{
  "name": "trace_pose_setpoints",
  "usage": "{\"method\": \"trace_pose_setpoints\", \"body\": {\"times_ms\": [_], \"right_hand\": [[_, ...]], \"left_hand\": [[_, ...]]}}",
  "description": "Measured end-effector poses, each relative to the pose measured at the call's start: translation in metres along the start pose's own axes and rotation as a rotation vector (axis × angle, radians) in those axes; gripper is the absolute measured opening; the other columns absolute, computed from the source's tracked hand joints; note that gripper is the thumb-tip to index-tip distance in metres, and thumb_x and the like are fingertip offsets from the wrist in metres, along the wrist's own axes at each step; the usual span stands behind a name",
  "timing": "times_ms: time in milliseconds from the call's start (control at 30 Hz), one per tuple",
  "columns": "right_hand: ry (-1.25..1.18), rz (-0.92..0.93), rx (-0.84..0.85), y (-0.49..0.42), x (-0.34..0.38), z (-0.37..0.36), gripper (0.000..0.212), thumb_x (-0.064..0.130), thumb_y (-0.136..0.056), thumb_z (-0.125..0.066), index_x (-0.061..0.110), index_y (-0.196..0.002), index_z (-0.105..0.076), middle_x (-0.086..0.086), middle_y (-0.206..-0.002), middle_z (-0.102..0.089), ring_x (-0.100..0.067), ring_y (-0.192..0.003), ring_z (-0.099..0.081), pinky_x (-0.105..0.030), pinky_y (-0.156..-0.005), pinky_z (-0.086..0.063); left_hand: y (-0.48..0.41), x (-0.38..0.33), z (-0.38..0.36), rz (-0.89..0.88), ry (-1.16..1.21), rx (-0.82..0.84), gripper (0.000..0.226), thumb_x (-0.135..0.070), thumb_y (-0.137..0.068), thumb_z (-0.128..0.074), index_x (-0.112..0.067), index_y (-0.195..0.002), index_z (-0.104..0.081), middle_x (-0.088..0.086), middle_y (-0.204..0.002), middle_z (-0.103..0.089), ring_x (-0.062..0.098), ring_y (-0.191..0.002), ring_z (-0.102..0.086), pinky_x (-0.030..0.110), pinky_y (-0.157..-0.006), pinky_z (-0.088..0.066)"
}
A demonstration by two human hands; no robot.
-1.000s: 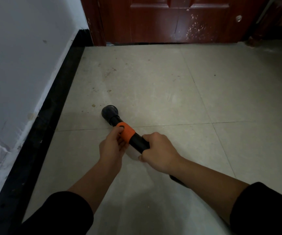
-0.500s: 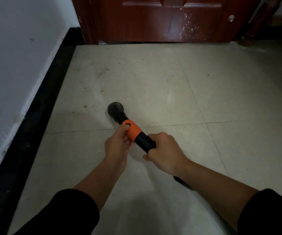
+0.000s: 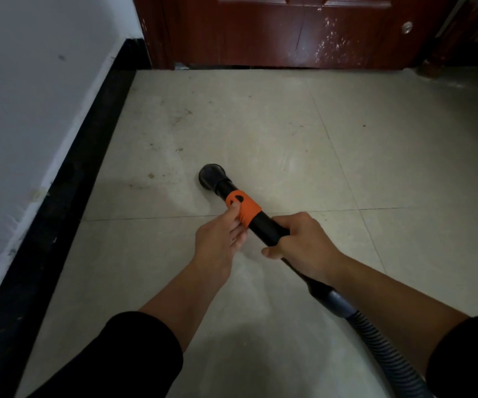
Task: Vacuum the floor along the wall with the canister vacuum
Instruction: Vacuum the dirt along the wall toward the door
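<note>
A black vacuum wand (image 3: 269, 228) with an orange collar (image 3: 245, 208) ends in a round black nozzle (image 3: 212, 177) resting on the beige tiled floor (image 3: 260, 133). My right hand (image 3: 301, 245) grips the wand behind the collar. My left hand (image 3: 220, 239) holds the collar's near end, its thumb on the orange part. A ribbed hose (image 3: 381, 340) runs off from the wand under my right forearm to the lower right. Crumbs and dust (image 3: 151, 176) lie left of the nozzle, between it and the wall. The canister is out of view.
A white wall (image 3: 31, 96) with a black baseboard (image 3: 68, 191) runs along the left. A dark red wooden door (image 3: 289, 30) closes the far end. More specks (image 3: 179, 119) lie on the tile further ahead.
The nozzle has shifted a little to the right, away from the baseboard, and the view has turned slightly left. Both hands keep the same hold on the wand.
</note>
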State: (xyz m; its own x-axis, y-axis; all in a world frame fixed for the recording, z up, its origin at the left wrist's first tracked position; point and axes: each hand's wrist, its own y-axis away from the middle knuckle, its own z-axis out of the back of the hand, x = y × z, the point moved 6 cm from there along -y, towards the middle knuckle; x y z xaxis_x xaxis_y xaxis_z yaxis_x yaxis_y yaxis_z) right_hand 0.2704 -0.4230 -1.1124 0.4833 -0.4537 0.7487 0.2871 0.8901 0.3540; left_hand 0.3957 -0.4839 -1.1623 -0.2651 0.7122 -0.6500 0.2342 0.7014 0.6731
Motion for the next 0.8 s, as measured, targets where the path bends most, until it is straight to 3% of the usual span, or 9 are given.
{"method": "trace_pose_setpoints", "body": {"times_ms": [100, 167, 333, 433, 500, 567, 633, 800], "right_hand": [[-0.032, 0.002, 0.029, 0.001, -0.006, 0.005, 0.011, 0.004, -0.071, -0.076, 0.004, -0.077, -0.066, -0.002, -0.061, -0.051, -0.014, -0.056, -0.046, -0.026, -0.058, -0.036], [-0.034, 0.004, 0.05, 0.003, -0.01, 0.006, 0.015, 0.003, -0.071, -0.075, 0.0, -0.084, -0.067, -0.002, -0.061, -0.051, -0.015, -0.058, -0.046, -0.027, -0.061, -0.036], [0.015, 0.023, 0.121, 0.015, -0.011, 0.011, 0.013, 0.005, -0.072, -0.076, 0.003, -0.077, -0.064, 0.002, -0.057, -0.049, -0.011, -0.052, -0.045, -0.023, -0.057, -0.036], [0.024, 0.017, 0.152, 0.024, -0.015, 0.022, 0.015, 0.006, -0.072, -0.076, 0.003, -0.085, -0.069, -0.002, -0.065, -0.056, -0.013, -0.06, -0.052, -0.024, -0.062, -0.041], [0.02, 0.01, 0.168, 0.029, -0.021, 0.029, 0.012, 0.005, -0.071, -0.076, 0.011, -0.079, -0.069, 0.0, -0.065, -0.058, -0.013, -0.063, -0.054, -0.025, -0.064, -0.042], [0.009, 0.004, 0.182, 0.031, -0.028, 0.034, 0.014, 0.003, -0.07, -0.076, 0.013, -0.074, -0.067, 0.003, -0.062, -0.056, -0.012, -0.061, -0.053, -0.025, -0.064, -0.041], [-0.023, -0.007, 0.181, 0.03, -0.037, 0.037, 0.011, 0.002, -0.069, -0.076, 0.006, -0.075, -0.067, 0.001, -0.061, -0.054, -0.015, -0.061, -0.051, -0.026, -0.065, -0.04], [-0.106, -0.027, 0.133, 0.023, -0.048, 0.035, 0.016, 0.0, -0.067, -0.075, -0.003, -0.079, -0.066, -0.004, -0.063, -0.052, -0.018, -0.062, -0.049, -0.028, -0.065, -0.039]], "left_hand": [[0.004, 0.004, 0.001, 0.003, -0.037, 0.029, 0.011, -0.021, -0.089, -0.068, -0.012, -0.094, -0.065, 0.003, -0.085, -0.072, 0.012, -0.086, -0.069, 0.023, -0.076, -0.054], [0.008, 0.005, 0.001, 0.007, -0.045, 0.03, 0.015, -0.021, -0.089, -0.068, -0.01, -0.099, -0.065, 0.004, -0.087, -0.071, 0.013, -0.086, -0.069, 0.024, -0.077, -0.054], [0.019, 0.009, -0.005, 0.02, -0.025, 0.023, 0.039, -0.022, -0.09, -0.067, -0.004, -0.124, -0.058, 0.005, -0.087, -0.066, 0.012, -0.081, -0.064, 0.027, -0.083, -0.051], [0.029, 0.016, -0.013, 0.031, -0.048, 0.036, 0.046, -0.024, -0.09, -0.066, -0.004, -0.13, -0.055, 0.006, -0.093, -0.066, 0.012, -0.083, -0.063, 0.029, -0.087, -0.049], [0.035, 0.024, -0.018, 0.045, -0.06, 0.059, 0.051, -0.027, -0.09, -0.066, -0.005, -0.133, -0.052, 0.006, -0.094, -0.065, 0.013, -0.084, -0.063, 0.03, -0.09, -0.049], [0.039, 0.034, -0.023, 0.066, -0.054, 0.061, 0.054, -0.029, -0.089, -0.066, -0.004, -0.134, -0.05, 0.007, -0.091, -0.064, 0.016, -0.087, -0.063, 0.031, -0.09, -0.049], [0.041, 0.04, -0.028, 0.074, -0.067, 0.051, 0.055, -0.03, -0.089, -0.066, -0.002, -0.134, -0.049, 0.008, -0.094, -0.063, 0.02, -0.092, -0.063, 0.031, -0.09, -0.049], [0.039, 0.04, -0.041, 0.056, -0.109, 0.022, 0.045, -0.034, -0.091, -0.063, -0.002, -0.122, -0.056, 0.015, -0.125, -0.062, 0.019, -0.095, -0.063, 0.031, -0.092, -0.047]]}}
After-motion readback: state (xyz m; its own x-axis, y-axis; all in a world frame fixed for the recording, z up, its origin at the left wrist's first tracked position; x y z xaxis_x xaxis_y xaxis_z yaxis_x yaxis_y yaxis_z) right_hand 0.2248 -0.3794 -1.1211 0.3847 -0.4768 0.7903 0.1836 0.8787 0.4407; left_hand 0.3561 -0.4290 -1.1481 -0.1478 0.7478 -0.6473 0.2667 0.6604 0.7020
